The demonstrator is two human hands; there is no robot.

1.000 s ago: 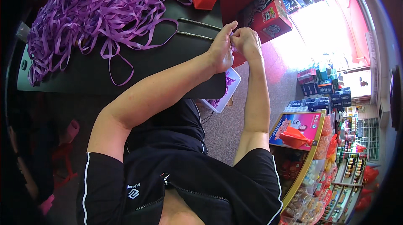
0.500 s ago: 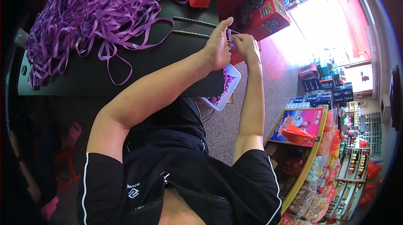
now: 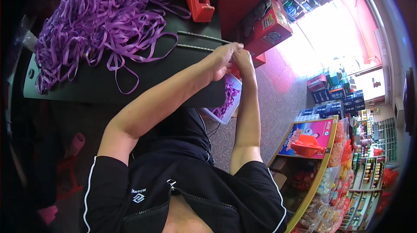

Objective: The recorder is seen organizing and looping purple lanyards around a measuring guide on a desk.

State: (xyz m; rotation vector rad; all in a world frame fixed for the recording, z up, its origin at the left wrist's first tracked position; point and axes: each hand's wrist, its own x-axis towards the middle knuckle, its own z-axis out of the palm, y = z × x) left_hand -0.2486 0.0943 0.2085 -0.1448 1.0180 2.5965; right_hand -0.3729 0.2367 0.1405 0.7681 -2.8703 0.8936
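My left hand (image 3: 220,62) and my right hand (image 3: 244,62) meet beyond the right end of the dark tabletop. Both are closed, with fingers bent toward each other; what they pinch is hidden behind them. Two thin twisted metal rods (image 3: 193,47) lie side by side over the tabletop and run toward the hands, where their ends are covered. Beneath the hands is a white plastic bin (image 3: 237,101) with purple ribbon pieces (image 3: 229,98) inside. A large tangled heap of purple ribbon (image 3: 104,24) covers the table's left part, one loose loop hanging near its front edge.
An orange-red tape dispenser (image 3: 200,5) stands at the table's back edge (image 3: 167,79). Beyond it is a red printed carton (image 3: 269,26). To the right are a glass-fronted display case (image 3: 310,163), stacked boxes (image 3: 330,98) and stocked shelves. A red stool (image 3: 68,174) is at lower left.
Both hands have moved slightly down in the picture and drawn closer together. The purple ribbon that showed between them at the rods is now hidden. The whole view has shifted a little.
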